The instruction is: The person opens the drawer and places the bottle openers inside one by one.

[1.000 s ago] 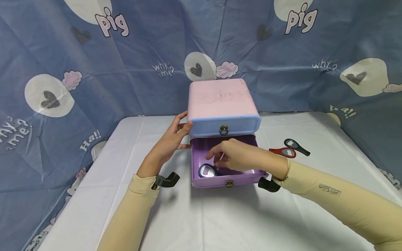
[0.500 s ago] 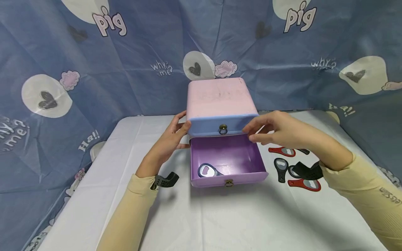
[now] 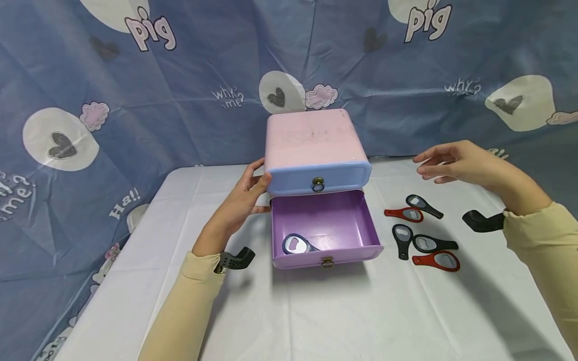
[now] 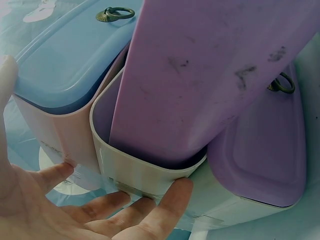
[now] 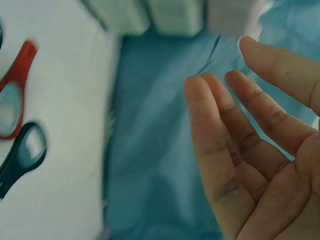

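Centre of the head view: small chest (image 3: 311,143), pink top, blue upper drawer (image 3: 318,179) closed, brass ring pull on its front. Purple lower drawer (image 3: 324,230) pulled out toward the bottom of the frame, one dark opener (image 3: 295,244) lying in its lower-left corner.

Left hand (image 3: 237,205) against the chest's left side, thumb up on the blue drawer's corner, fingers (image 4: 165,207) straight along the base in the left wrist view; grip released, pressing flat rather than closing round anything. Same view: blue drawer (image 4: 65,55) upper left, purple drawer (image 4: 210,75) running out across the centre.

Right hand (image 3: 465,163) raised in the upper right of the head view, above the counter (image 3: 316,321), well apart from the chest. Fingers (image 5: 215,145) spread and relaxed in the right wrist view; grip released, holding nothing.

Below that hand, right of the open drawer, five more openers on the white counter: red one (image 3: 405,214) and black one (image 3: 424,206) in the upper pair, then two black ones (image 3: 401,239) (image 3: 432,244) crossing or touching at their heads, and a red one (image 3: 437,260) lowest. Right wrist view blurred, with a red opener (image 5: 12,95) and a dark one (image 5: 22,155) at the left edge.

Blue patterned cloth (image 3: 135,90) behind, filling the top of the frame.
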`<move>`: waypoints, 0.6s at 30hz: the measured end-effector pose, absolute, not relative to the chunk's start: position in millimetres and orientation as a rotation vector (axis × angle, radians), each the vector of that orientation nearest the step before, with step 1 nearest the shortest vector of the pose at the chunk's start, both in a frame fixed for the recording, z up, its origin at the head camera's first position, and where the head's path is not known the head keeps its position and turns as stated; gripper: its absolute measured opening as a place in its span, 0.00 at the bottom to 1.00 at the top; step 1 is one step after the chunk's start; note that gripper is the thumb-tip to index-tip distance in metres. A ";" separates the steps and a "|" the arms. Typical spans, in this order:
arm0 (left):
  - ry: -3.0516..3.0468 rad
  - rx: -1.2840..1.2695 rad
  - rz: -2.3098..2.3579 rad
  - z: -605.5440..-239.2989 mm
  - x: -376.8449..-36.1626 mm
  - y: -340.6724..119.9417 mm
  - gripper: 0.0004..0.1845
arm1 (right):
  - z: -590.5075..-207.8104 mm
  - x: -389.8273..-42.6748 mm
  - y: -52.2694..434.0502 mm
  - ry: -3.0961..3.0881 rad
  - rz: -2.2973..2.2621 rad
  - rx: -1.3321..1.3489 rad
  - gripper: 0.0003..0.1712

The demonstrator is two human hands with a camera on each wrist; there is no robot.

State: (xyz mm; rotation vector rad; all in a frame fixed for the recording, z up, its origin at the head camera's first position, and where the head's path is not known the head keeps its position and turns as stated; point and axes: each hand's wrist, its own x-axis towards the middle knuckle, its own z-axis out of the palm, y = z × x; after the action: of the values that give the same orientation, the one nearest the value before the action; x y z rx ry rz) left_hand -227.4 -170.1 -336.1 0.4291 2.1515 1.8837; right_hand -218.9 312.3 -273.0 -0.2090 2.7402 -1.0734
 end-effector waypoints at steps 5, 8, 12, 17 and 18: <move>2.153 0.426 1.883 -335.3 -226.7 -169.4 0.51 | -293.8 -228.7 339.6 2.709 -1.061 -0.165 0.32; 2.153 0.426 1.883 -335.4 -226.2 -169.7 0.50 | -303.7 -232.8 350.5 2.704 -1.046 -0.145 0.32; 2.154 0.424 1.881 -336.7 -226.2 -170.1 0.49 | -316.6 -239.6 362.8 2.683 -1.008 -0.120 0.33; 2.147 0.424 1.882 -336.0 -226.7 -169.8 0.50 | -332.2 -248.8 373.2 2.647 -0.963 -0.089 0.34; 2.147 0.426 1.884 -335.7 -226.8 -169.5 0.50 | -335.2 -250.0 374.8 2.641 -0.955 -0.082 0.34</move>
State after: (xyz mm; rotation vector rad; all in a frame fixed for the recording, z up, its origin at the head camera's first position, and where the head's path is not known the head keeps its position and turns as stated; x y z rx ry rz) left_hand -226.8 -169.5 -335.7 0.4261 2.1465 1.8839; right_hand -250.0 374.8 -335.2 -0.0817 2.6408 -0.9553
